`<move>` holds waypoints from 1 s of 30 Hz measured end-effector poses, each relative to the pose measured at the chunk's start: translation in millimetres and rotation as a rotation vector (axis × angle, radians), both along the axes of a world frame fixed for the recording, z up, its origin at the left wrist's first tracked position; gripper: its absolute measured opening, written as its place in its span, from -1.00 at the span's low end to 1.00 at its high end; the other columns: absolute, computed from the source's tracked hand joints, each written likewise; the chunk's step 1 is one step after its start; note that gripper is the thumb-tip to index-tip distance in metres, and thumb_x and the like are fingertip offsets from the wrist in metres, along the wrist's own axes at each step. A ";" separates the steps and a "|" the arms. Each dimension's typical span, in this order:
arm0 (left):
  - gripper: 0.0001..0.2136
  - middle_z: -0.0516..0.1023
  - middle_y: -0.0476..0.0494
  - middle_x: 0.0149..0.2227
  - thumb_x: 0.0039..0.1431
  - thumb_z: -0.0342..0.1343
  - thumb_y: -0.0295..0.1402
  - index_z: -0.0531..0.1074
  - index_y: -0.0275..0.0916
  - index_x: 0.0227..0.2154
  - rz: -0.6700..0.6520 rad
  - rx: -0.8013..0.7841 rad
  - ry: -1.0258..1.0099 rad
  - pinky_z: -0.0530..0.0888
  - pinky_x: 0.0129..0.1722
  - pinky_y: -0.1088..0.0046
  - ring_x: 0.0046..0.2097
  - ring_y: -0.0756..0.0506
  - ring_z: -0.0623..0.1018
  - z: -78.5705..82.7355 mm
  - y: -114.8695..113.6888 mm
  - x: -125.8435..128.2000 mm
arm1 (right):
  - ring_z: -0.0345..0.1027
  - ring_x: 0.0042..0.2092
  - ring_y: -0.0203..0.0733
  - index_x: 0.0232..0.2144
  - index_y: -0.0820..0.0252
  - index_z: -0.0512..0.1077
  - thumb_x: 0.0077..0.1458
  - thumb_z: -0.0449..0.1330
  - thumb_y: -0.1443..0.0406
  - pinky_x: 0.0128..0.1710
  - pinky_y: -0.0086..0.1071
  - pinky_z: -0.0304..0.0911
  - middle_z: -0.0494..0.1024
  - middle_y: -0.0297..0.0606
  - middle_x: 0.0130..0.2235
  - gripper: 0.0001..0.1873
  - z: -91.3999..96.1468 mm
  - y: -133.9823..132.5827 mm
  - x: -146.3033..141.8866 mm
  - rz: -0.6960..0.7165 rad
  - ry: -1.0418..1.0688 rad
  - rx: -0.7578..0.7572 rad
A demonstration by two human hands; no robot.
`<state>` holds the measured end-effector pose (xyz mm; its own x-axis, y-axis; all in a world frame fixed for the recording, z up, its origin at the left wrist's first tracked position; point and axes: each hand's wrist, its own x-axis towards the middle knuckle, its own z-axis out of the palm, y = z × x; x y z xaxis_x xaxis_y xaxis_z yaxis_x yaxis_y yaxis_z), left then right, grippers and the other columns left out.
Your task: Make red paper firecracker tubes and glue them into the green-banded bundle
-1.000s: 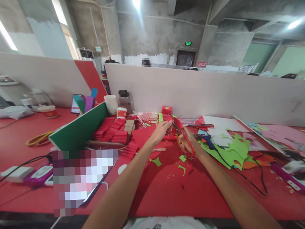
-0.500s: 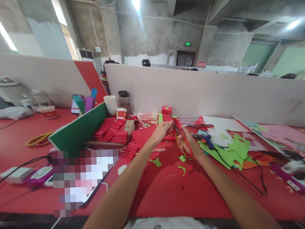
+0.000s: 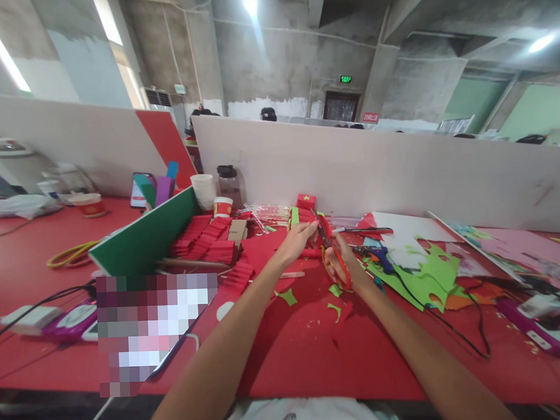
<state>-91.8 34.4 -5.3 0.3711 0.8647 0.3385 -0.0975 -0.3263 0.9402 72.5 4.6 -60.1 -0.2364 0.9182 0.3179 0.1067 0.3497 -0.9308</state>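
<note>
Near the middle of the red table, my right hand [image 3: 340, 264] is closed round the handles of a pair of scissors [image 3: 343, 274]. Their handles are orange-red and yellow, and the dark blades point up and away from me. My left hand [image 3: 300, 241] is closed in a pinch on red paper [image 3: 325, 225] beside the blades. Fingers and blades partly cover this paper, so its shape is unclear. Beyond both hands stands a small red box [image 3: 306, 201] with a yellow star. Green paper scraps [image 3: 287, 297] lie on the table below my hands.
Pleated red paper pieces [image 3: 212, 240] are piled left, by a green board [image 3: 145, 236]. To the right are a blue glue gun [image 3: 383, 258] with a black cord and cut green paper [image 3: 431, 269]. A blurred-out screen lies front left. A white partition [image 3: 375, 170] closes the back.
The scissor handles have drawn slightly closer together as my right hand squeezes. My left hand stays almost in place.
</note>
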 end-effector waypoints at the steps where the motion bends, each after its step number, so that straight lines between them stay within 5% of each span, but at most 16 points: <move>1: -0.55 0.28 0.02 -0.63 0.19 0.01 0.00 0.19 -0.23 -0.64 0.002 -0.001 0.001 0.31 -0.44 0.46 -0.52 0.01 0.34 0.2 -0.2 -0.1 | 0.09 -0.72 -0.39 0.04 -0.03 0.17 0.04 0.15 -0.20 -0.79 -0.50 0.12 0.30 -0.52 -0.51 -0.34 1.0 -0.5 0.1 0.001 0.009 0.001; 30: -0.58 0.32 0.00 -0.58 0.18 0.02 -0.03 0.25 -0.24 -0.63 -0.018 0.041 0.039 0.35 -0.42 0.45 -0.47 -0.01 0.37 1.9 -3.0 -0.6 | 0.06 -0.73 -0.43 0.04 0.02 0.16 0.01 0.21 -0.18 -0.81 -0.54 0.10 0.30 -0.55 -0.55 -0.30 22.2 -12.1 -0.6 -0.033 0.093 -0.013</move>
<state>-92.4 31.4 -3.4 0.3997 0.8436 0.3584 -0.0668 -0.3632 0.9293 71.9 -7.4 -37.9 -0.1761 0.9292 0.3250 0.0309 0.3352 -0.9416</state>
